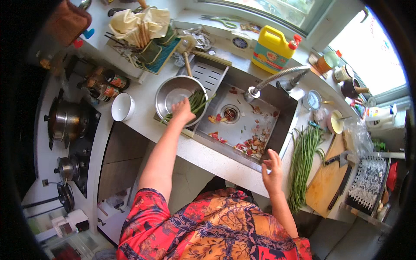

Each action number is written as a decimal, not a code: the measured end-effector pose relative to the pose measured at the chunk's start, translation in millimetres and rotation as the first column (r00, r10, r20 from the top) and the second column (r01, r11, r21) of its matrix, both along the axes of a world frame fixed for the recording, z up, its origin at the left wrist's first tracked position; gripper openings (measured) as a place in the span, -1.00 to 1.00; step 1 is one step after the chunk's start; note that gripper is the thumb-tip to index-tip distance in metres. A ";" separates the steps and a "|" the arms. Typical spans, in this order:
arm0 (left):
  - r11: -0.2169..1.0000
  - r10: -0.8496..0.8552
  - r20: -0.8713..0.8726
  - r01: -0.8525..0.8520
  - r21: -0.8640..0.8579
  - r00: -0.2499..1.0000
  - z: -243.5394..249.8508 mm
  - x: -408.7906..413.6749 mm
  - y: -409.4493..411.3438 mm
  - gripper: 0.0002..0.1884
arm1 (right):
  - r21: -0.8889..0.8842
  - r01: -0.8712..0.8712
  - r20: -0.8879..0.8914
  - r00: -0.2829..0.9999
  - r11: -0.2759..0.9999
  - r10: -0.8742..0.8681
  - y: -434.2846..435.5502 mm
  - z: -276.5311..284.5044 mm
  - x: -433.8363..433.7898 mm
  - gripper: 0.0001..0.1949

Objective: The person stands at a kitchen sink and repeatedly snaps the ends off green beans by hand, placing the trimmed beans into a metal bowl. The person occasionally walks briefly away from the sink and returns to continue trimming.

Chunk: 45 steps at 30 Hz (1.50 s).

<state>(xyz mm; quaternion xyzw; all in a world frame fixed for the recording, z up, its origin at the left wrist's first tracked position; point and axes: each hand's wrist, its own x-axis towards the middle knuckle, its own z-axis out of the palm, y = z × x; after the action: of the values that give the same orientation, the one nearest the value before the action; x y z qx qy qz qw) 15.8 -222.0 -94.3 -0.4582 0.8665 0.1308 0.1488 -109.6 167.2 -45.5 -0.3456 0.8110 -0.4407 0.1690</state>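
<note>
My left hand (pixel 182 112) reaches into a stainless steel bowl (pixel 162 87) at the left side of the sink, on top of green bean pieces (pixel 197 100) lying there. Whether its fingers grip any of them is hidden by the back of the hand. My right hand (pixel 273 170) hovers over the sink's front right corner, fingers apart and holding nothing. To its right, a bundle of long green beans (pixel 304 165) lies on the counter, beside a wooden cutting board (pixel 321 191).
The sink (pixel 211 148) holds scattered peelings below a flexible faucet (pixel 279 75). A white bowl (pixel 123 107) stands at the left counter edge. A knife (pixel 338 159) rests on the board. Behind the sink stands a yellow jug (pixel 273 50). Pots (pixel 66 120) sit on the stove at left.
</note>
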 end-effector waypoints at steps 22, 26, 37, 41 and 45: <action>0.811 0.276 -0.782 0.301 0.502 0.559 100.0 -39.4 311.8 -0.80 | 0.326 0.487 -0.354 0.857 0.810 -0.373 151.6 -34.1 -104.5 -0.87; 0.427 0.546 -0.508 0.302 0.853 0.666 102.9 -74.0 335.9 -0.79 | 0.096 0.437 -0.092 0.898 0.894 -0.430 147.4 13.4 -99.0 -0.85; -0.003 0.872 -0.197 0.408 0.913 0.447 113.9 -117.2 331.8 -0.72 | -0.112 -0.133 0.011 0.991 0.985 0.135 118.9 63.6 -22.3 -0.83; 0.319 0.604 -0.402 0.254 0.913 0.688 154.3 -85.2 326.7 -0.74 | -0.216 -0.035 -0.311 0.950 0.976 -0.035 102.5 88.1 -72.7 -0.61; 0.561 0.342 -0.584 0.338 0.755 0.736 169.5 -63.9 324.2 -0.75 | -0.121 -0.197 -0.651 0.755 0.973 0.072 66.7 129.0 -103.1 -0.52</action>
<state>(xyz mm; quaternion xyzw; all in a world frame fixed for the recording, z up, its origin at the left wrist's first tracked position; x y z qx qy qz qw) -48.1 102.2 75.2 -0.2529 0.6901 0.6778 0.0198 -212.7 233.9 83.5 -0.5471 0.7488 -0.3545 -0.1198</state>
